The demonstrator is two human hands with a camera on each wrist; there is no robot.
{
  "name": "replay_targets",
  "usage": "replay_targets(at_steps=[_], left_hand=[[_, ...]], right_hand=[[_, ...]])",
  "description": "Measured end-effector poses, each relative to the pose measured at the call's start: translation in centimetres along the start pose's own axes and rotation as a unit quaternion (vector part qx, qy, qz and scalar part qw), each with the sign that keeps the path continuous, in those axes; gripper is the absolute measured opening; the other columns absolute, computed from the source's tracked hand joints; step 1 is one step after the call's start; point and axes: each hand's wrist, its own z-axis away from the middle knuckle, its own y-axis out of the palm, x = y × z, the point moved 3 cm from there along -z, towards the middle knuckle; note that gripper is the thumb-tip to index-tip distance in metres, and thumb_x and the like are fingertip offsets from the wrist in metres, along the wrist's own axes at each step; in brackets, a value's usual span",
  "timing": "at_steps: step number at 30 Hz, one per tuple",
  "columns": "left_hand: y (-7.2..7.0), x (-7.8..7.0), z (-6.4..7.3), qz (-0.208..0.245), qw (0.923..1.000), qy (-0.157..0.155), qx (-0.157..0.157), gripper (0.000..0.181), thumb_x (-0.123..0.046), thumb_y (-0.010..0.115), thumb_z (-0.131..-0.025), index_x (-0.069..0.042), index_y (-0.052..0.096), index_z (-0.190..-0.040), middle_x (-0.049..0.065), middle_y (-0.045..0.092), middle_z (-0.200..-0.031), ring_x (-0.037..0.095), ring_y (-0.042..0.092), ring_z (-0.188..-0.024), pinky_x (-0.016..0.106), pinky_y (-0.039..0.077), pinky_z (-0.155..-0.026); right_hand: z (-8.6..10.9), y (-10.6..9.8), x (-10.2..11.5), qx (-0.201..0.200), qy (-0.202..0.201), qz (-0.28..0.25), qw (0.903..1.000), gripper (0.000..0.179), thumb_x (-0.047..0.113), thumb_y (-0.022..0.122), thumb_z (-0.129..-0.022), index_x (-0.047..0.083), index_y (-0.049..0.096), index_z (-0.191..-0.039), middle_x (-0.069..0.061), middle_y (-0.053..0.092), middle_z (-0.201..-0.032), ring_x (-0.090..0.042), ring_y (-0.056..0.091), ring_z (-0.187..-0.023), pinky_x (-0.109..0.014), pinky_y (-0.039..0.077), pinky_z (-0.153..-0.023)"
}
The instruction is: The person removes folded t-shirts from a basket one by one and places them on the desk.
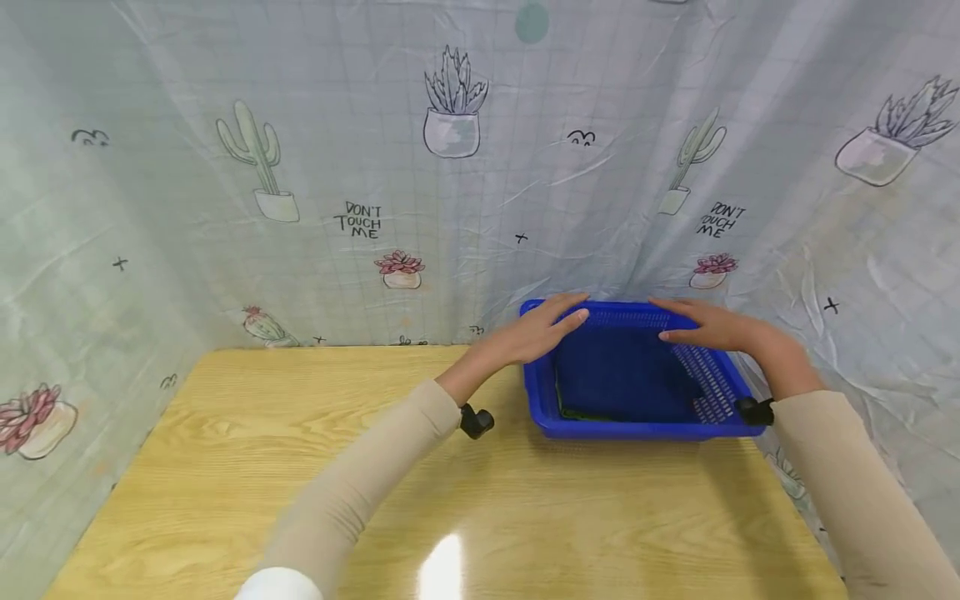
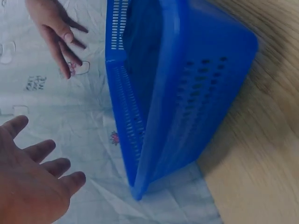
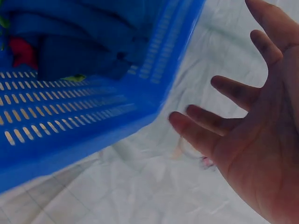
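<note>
A blue plastic basket [image 1: 622,430] with slotted sides stands at the back right of the table. Dark blue cloth [image 1: 622,375] lies inside it, and in the right wrist view a red bit of fabric [image 3: 22,52] and some yellow-green show beside the cloth. My left hand [image 1: 542,331] is over the basket's left back corner with its fingers extended. Over the right back part is my right hand [image 1: 708,327], its fingers spread and holding nothing. Both wrist views show the hands apart from the basket, with bare palms.
The wooden table [image 1: 337,433] spreads to the left and in front of the basket. A printed curtain [image 1: 450,208] hangs close behind the table and along both sides. Each wrist carries a small black camera [image 1: 476,422].
</note>
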Motion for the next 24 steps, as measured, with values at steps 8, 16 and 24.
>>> replay_targets(at_steps=[8,16,24], left_hand=[[0.6,0.3,-2.9,0.127,0.9900,-0.057,-0.024,0.062,-0.054,0.034,-0.109,-0.024,0.027,-0.163,0.002,0.029,-0.166,0.025,0.027,-0.152,0.050,0.028,-0.120],[3.0,1.7,-4.6,0.300,0.9351,-0.186,-0.035,0.072,-0.051,0.057,-0.101,-0.032,0.026,-0.163,0.003,0.019,-0.169,0.036,0.025,-0.152,0.074,0.028,-0.110],[5.7,2.8,-4.8,0.374,0.8801,-0.291,-0.031,0.081,-0.035,0.075,-0.094,-0.033,0.030,-0.161,0.008,0.016,-0.170,0.040,0.020,-0.153,0.074,0.031,-0.107]], right_hand=[[-0.8,1.1,-3.5,0.067,0.076,-0.168,0.9806,0.082,0.039,0.054,-0.106,0.015,0.003,-0.165,-0.032,-0.001,-0.165,-0.062,0.011,-0.145,-0.078,0.031,-0.104],[-1.8,4.0,-6.3,0.128,0.161,-0.287,0.9357,0.090,0.038,0.056,-0.105,0.021,-0.010,-0.163,-0.036,-0.010,-0.162,-0.064,0.008,-0.144,-0.071,0.027,-0.112],[-3.4,5.9,-6.0,0.143,0.186,-0.280,0.9309,0.093,0.034,0.066,-0.100,0.017,0.001,-0.165,-0.033,-0.014,-0.163,-0.060,0.000,-0.147,-0.075,0.019,-0.112]])
